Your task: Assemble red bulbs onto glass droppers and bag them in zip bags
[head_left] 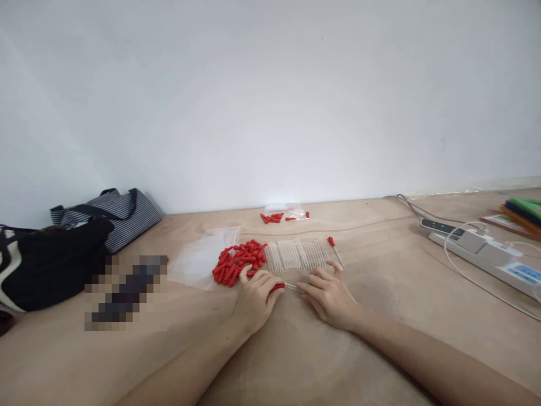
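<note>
My left hand (256,299) is closed round a red rubber dropper bulb (278,286), whose end shows past the fingertips. Facing it, my right hand (332,296) pinches a thin clear glass dropper tube (291,286), which spans the short gap between the hands. Whether the tube sits inside the bulb I cannot tell. Just behind my left hand lies a heap of red bulbs (236,261). A row of clear tubes (296,255) is laid side by side beyond both hands. Right of that row lies one dropper (337,253) with its red bulb fitted.
Clear plastic bags (194,259) lie left of the heap. More red bulbs (271,218) and tubes are near the wall. A striped bag (134,220), a black bag (54,262) and a pixelated dark object (131,290) are left. A power strip (490,259) with cables stands right.
</note>
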`<state>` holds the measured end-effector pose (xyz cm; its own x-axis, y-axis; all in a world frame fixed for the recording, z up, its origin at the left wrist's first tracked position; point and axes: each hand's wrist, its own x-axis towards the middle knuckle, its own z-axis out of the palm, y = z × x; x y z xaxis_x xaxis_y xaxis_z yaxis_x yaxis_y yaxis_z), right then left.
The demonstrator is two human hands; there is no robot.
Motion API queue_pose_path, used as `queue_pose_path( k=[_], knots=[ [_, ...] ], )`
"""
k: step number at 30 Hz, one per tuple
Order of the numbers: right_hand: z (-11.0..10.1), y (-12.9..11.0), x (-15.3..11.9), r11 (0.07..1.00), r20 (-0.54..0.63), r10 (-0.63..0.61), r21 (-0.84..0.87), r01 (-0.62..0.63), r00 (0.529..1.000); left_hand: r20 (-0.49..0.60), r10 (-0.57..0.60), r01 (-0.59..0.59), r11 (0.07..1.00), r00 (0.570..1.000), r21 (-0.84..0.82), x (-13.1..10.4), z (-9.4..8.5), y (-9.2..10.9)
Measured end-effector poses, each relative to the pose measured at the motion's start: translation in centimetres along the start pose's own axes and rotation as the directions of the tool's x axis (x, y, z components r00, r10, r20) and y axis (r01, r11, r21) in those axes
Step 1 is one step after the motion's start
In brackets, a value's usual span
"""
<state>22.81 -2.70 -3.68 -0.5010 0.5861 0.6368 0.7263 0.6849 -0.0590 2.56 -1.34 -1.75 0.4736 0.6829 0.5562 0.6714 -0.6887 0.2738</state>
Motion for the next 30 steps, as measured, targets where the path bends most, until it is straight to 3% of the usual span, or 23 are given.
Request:
queue_pose_path(
  k=[9, 25, 30],
  knots=[
    [-0.08, -0.52, 0.12, 1.000, -0.011, 0.001, 0.022, -0.001, 1.000, -0.070, 0.023, -0.024, 1.000, 0.997, -0.006, -0.08, -0.05, 0.16],
    [0.06, 0.08, 0.24, 0.974, -0.118, -0.222, -0.072, 0.214, 0.968, -0.017, 0.020, -0.021, 1.000, 1.000, -0.017, -0.36, 0.08, -0.32],
    [0.33, 0.24, 0.13, 0.965, -0.114, -0.244, -0.131, 0.229, 0.963, -0.028, 0.047, -0.048, 0.998, 0.999, -0.045, -0.23, 0.02, -0.19]
  ],
)
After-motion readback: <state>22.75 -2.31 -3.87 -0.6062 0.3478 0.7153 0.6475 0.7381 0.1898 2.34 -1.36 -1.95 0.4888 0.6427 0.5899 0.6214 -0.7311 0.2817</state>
